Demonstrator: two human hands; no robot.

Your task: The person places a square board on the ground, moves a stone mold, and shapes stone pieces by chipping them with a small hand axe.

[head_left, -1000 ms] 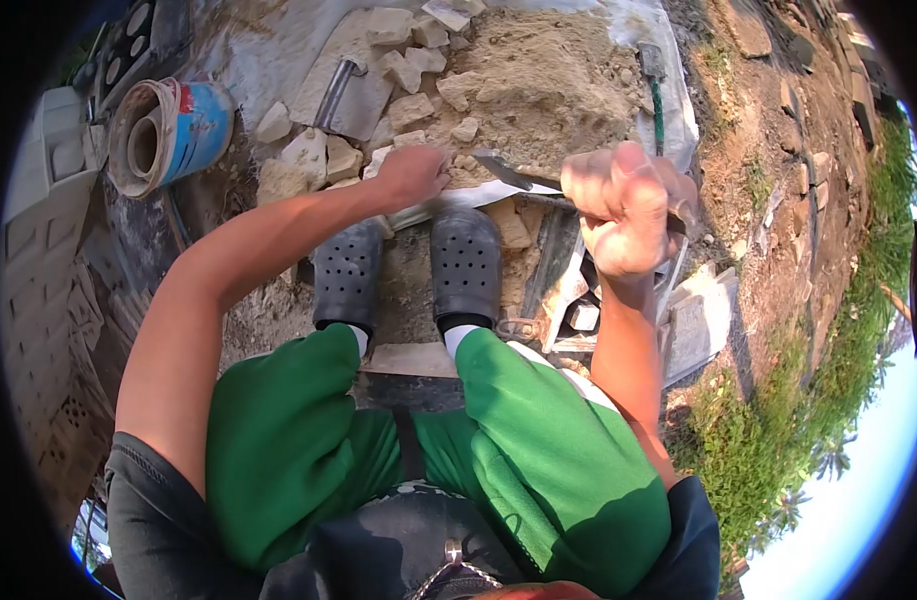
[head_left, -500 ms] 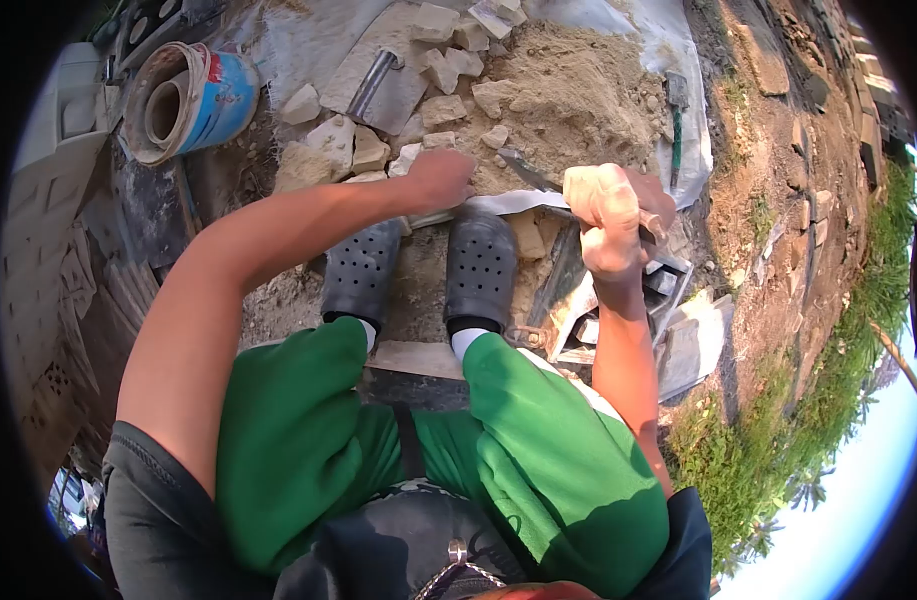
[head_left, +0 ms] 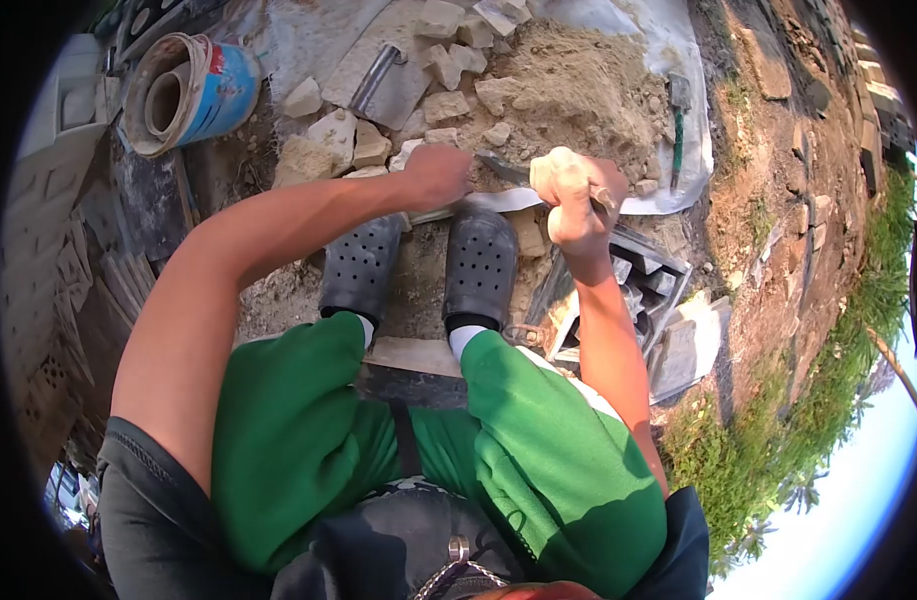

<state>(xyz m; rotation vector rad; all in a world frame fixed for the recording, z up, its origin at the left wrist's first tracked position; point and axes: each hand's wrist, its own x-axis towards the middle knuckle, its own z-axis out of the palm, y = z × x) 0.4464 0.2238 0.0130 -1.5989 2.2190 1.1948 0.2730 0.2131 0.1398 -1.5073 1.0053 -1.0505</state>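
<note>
My right hand (head_left: pixel 576 200) is closed around the handle of a tool with a flat dark metal blade (head_left: pixel 505 169); a wooden-looking handle end shows at the fist. The blade points left, low over the edge of the sand heap (head_left: pixel 578 85), and its exact kind is unclear. My left hand (head_left: pixel 438 176) is a closed fist above the toes of my dark clogs (head_left: pixel 481 260), close to the blade's tip. Whatever it grips is hidden beneath the fingers. A strip of white sheet edge (head_left: pixel 508 201) runs between the two hands.
Broken pale stones (head_left: pixel 371 146) lie around the sand. A metal cylinder or hammer head (head_left: pixel 376 78) rests on a slab. A hammer with a green handle (head_left: pixel 676 130) lies right. A bucket (head_left: pixel 218 95) stands left; a crate of metal pieces (head_left: pixel 668 262) sits beside my right forearm.
My right hand has shifted left and slightly up with the tool, bringing the blade nearer my left fist. My left hand has barely moved.
</note>
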